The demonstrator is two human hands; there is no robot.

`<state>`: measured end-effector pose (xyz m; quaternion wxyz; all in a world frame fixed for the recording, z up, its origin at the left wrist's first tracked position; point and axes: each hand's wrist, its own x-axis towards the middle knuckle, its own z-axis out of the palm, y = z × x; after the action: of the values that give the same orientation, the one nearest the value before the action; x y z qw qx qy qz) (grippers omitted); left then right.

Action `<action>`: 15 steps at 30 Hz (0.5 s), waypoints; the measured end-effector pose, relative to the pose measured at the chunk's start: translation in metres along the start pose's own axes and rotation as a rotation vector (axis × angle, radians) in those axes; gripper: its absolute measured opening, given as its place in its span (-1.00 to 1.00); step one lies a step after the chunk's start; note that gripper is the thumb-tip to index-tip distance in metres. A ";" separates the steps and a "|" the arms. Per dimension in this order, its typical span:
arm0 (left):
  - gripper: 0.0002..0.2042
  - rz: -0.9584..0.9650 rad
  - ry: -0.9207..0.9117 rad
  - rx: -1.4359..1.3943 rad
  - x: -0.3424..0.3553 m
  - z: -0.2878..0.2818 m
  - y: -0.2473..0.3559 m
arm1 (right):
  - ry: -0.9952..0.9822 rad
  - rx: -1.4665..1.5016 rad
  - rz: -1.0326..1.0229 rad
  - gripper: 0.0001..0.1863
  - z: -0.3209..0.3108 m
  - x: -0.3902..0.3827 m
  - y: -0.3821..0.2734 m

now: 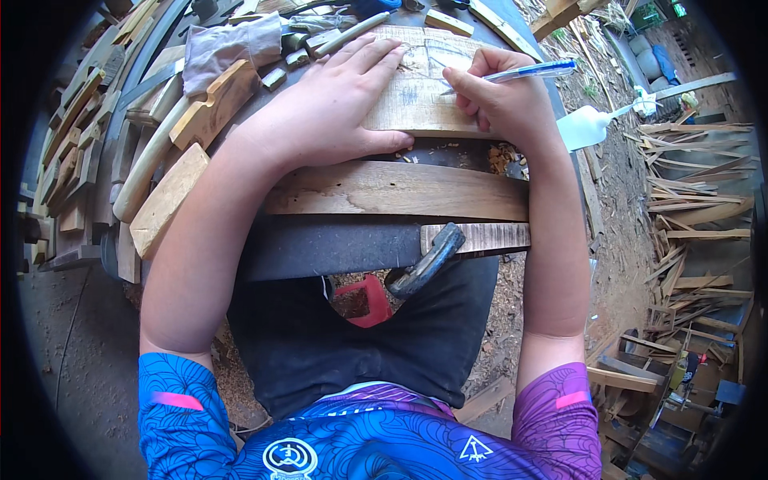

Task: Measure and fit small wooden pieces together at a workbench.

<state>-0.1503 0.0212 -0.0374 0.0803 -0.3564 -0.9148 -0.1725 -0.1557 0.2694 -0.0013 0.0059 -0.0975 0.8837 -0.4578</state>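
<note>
A pale wooden board point(428, 112) lies on the dark workbench point(344, 248), with blue pen marks on its face. My left hand point(344, 100) rests flat on the board's left part, fingers spread and thumb along the near edge. Over the board's right part, my right hand point(504, 96) pinches a clear ballpoint pen point(532, 71) with a blue end. The pen's tip points left and down toward the wood; whether it touches, I cannot tell. Nearer to me, a long brown plank point(392, 190) lies across the bench between my forearms.
A clamp point(428, 260) sits at the bench's near edge by a ridged wood strip point(480, 238). Wood blocks point(168, 200), a mallet-like handle point(148, 168) and a grey cloth point(232, 52) lie at left. A white plastic piece point(584, 128) stands right; scrap wood point(696, 208) covers the ground beyond.
</note>
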 end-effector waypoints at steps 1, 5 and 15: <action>-0.03 -0.002 0.002 -0.003 0.000 0.000 0.000 | 0.004 -0.002 0.007 -0.69 0.000 0.000 -0.001; -0.03 0.002 0.000 0.004 0.001 0.000 -0.001 | 0.004 -0.007 0.019 -0.69 0.000 0.000 -0.004; -0.03 0.007 0.001 -0.002 0.001 -0.001 0.000 | -0.024 0.019 -0.007 -0.70 0.000 0.001 -0.002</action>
<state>-0.1511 0.0215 -0.0362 0.0809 -0.3595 -0.9134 -0.1731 -0.1566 0.2683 0.0010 0.0157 -0.1059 0.8787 -0.4652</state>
